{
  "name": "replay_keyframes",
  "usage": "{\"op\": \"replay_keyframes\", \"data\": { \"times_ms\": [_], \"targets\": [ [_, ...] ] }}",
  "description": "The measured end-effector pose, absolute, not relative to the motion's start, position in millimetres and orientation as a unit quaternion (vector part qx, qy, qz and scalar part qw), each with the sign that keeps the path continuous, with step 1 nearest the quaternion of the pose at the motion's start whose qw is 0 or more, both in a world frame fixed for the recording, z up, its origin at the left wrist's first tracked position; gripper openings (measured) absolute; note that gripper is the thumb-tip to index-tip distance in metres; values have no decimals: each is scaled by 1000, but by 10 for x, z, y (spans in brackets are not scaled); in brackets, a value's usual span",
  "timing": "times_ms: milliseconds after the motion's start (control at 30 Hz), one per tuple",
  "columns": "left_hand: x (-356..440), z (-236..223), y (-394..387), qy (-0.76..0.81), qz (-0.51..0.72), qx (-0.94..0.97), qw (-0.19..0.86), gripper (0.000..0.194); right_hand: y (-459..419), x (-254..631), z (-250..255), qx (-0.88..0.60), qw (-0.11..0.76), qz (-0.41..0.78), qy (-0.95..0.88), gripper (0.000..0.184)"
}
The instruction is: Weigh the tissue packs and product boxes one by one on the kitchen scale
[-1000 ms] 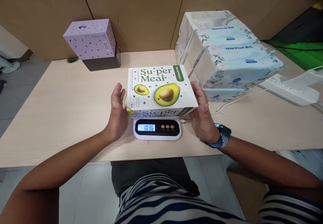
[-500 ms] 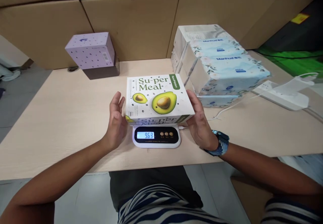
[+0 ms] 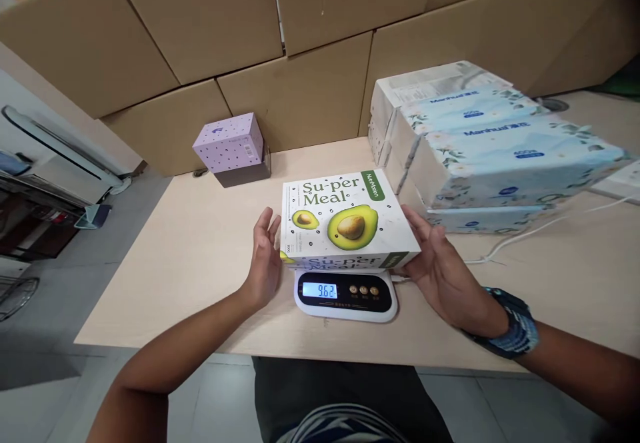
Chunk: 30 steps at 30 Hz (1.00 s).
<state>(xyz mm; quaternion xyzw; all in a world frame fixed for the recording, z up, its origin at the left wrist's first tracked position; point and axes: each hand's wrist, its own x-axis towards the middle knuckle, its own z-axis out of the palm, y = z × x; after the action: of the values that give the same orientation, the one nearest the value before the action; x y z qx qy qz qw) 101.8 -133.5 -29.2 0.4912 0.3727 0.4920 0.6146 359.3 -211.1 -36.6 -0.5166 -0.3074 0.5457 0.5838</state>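
Observation:
A white "Su-per Meal" box (image 3: 310, 193) with avocado pictures rests on a white digital scale (image 3: 347, 315), covering its weighing plate. The lit display (image 3: 320, 290) seems to read 9.62. Beside the box's left side is my left hand (image 3: 263, 263), open, fingers upright and slightly parted. My right hand (image 3: 443, 280) is open at the other side, palm turned toward the box, its fingertips close to the right edge. Whether those fingertips touch the box I cannot tell. A dark blue patterned band (image 3: 515, 326) circles my right wrist.
Tissue packs (image 3: 500, 156) are stacked at the right, close behind my right hand. A purple box (image 3: 230, 143) stands on a dark base at the back left. Large cardboard boxes (image 3: 300, 103) wall off the table's rear. A white cable (image 3: 505, 246) crosses the right side.
The view has swung left, so everything appears shifted right and lower. My right hand has opened a little away from the box. The display has gone from 9.63 to 9.62.

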Motion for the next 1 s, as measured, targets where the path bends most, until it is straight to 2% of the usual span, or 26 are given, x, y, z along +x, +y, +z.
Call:
{"op": "replay_keyframes", "data": {
  "times_ms": [67,133,200,267,300,367,467,600,700,833,900,1000],
  "targets": [
    [1015,-292,-1311,385,483,502,606,103,-2114,3586,-320,-513,570,565,-303,120],
    [965,-265,-1162,425,482,538,545,105,-2118,3577,-277,-510,562,578,-301,121],
    [876,-182,-848,475,506,585,419,119,-2118,3573,-220,-507,560,586,-292,115],
    [789,-44,-404,516,534,622,247,141,-2115,3578,-134,-499,564,597,-278,107],
    [762,35,-165,540,528,637,158,145,-2113,3585,-82,-494,566,603,-269,103],
    [763,178,269,584,490,644,57,150,-2112,3605,28,-479,563,617,-271,95],
    [893,300,672,626,481,611,60,158,-2113,3644,149,-447,540,636,-321,85],
    [1057,342,757,626,466,621,76,159,-2113,3689,147,-452,521,641,-338,88],
    [1004,407,715,602,440,666,39,146,-2124,3713,86,-470,512,636,-335,90],
    [795,476,770,582,484,652,49,123,-2138,3732,91,-469,515,629,-346,79],
    [705,441,829,566,482,666,57,122,-2135,3731,131,-472,516,627,-344,78],
    [645,336,904,543,434,716,73,118,-2125,3727,168,-476,533,619,-325,86]
  ]
}}
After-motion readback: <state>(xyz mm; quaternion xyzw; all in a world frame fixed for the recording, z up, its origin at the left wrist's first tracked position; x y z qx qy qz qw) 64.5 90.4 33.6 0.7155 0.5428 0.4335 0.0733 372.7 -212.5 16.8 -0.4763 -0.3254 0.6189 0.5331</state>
